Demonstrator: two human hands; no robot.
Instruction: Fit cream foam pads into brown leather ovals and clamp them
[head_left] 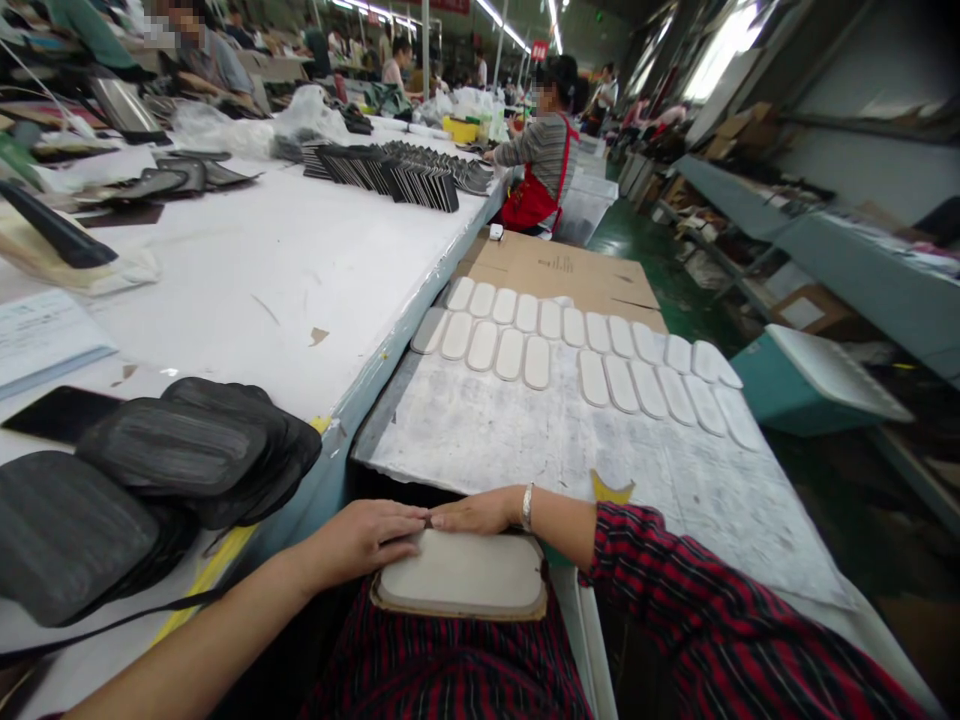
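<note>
An off-white rounded pad (463,575) lies on a brown-edged board (487,614) over the lap. My left hand (375,537) rests at the pad's upper left edge, its fingers stretched out. Beside it, my right hand (476,512) lies flat along the pad's far edge, with a bracelet at the wrist. The fingertips of both hands meet near the pad's upper left corner. Rows of similar pale oval pieces (510,353) lie on the grey-white board (510,440) ahead.
Black rounded pieces (180,445) are piled on the white table (225,270) at the left. Farther back stand rows of dark pieces (382,170). A person in a red apron (544,160) sits beyond a cardboard sheet (562,265). A teal bin (817,375) is at the right.
</note>
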